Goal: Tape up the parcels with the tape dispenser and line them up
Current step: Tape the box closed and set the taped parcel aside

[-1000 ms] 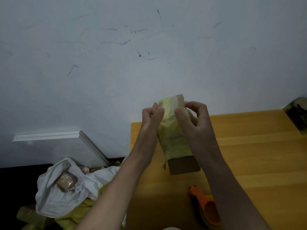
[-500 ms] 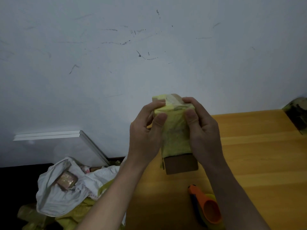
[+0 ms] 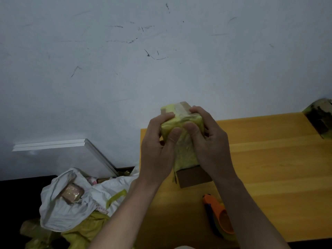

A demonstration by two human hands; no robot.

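Gripping both hands, left (image 3: pixel 158 151) and right (image 3: pixel 208 144), around upright parcel (image 3: pixel 185 153) between them

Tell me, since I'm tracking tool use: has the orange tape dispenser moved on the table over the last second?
No. The tape dispenser lies at the same spot near the table's front edge, untouched.

Brightness: dim overall, with a bluish-grey cast on the wall (image 3: pixel 161 69).
Brightest area: the wooden table (image 3: pixel 269 159) at right, evenly lit without glare.
Shadows: the lower left corner falls to near black; soft shade lies under the forearms.
Sharpness: soft throughout, fine texture smeared.
Distortion: wide-angle bending shows at the frame edges.
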